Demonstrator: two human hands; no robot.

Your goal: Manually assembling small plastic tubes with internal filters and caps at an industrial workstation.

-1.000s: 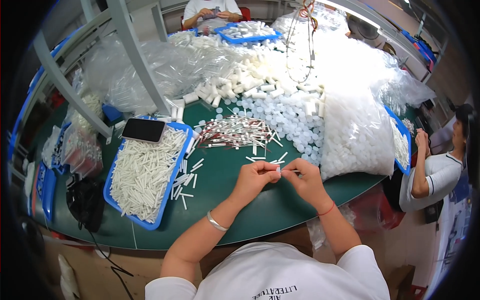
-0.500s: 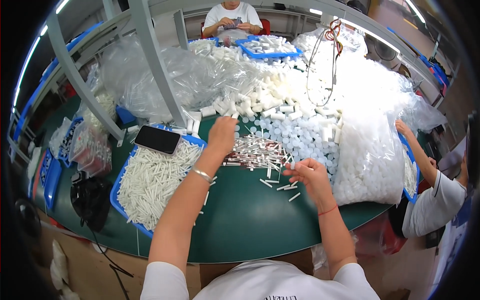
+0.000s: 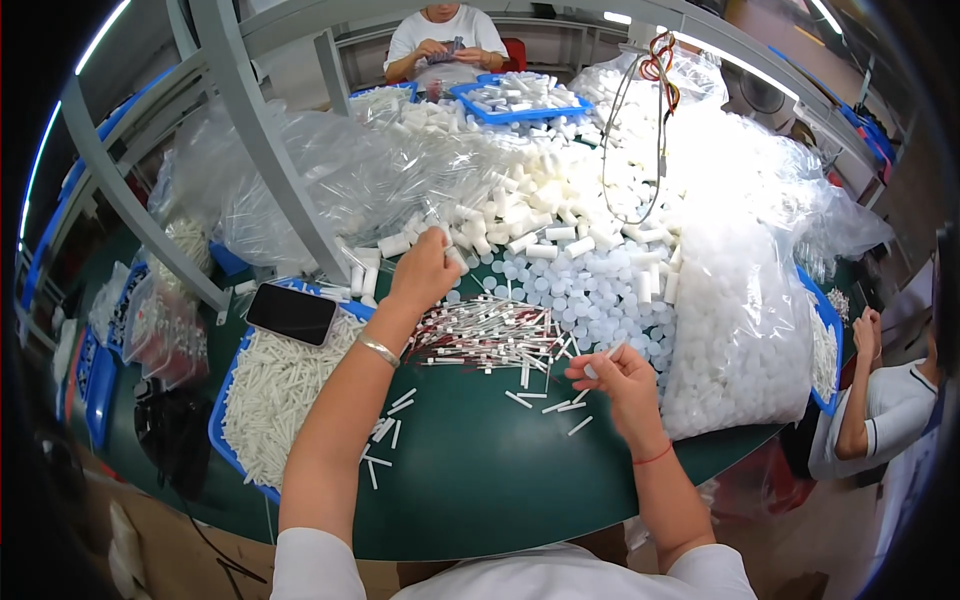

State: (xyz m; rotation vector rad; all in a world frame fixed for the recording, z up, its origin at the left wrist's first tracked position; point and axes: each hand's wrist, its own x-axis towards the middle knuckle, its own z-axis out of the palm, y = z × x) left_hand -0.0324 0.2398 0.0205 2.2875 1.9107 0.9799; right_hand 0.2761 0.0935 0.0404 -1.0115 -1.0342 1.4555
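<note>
My left hand (image 3: pixel 424 270) is at the near edge of a heap of white foam-like cylinders (image 3: pixel 530 210), its fingers closed on a white cylinder (image 3: pixel 457 260). Over the table's right part, my right hand (image 3: pixel 620 380) pinches a small translucent white disc (image 3: pixel 590 371); a thin white piece also shows at its fingertips, partly hidden. Between my hands lies a pile of thin wired parts (image 3: pixel 490 335) with white ends and dark red leads. Loose white sticks (image 3: pixel 518 399) are scattered just left of my right hand. Many translucent discs (image 3: pixel 600 290) spread behind it.
A blue tray (image 3: pixel 222 405) full of white sticks stands left, with a phone (image 3: pixel 291 314) on its far edge. A large clear bag (image 3: pixel 740 340) bulges at right. A grey metal post (image 3: pixel 270 150) rises at left; cables (image 3: pixel 660 120) hang overhead. Two people sit nearby.
My left hand has come onto the white cylinders and closed on one. My right hand stays nearly in place, still pinching. The person at right has raised a hand away from their tray.
</note>
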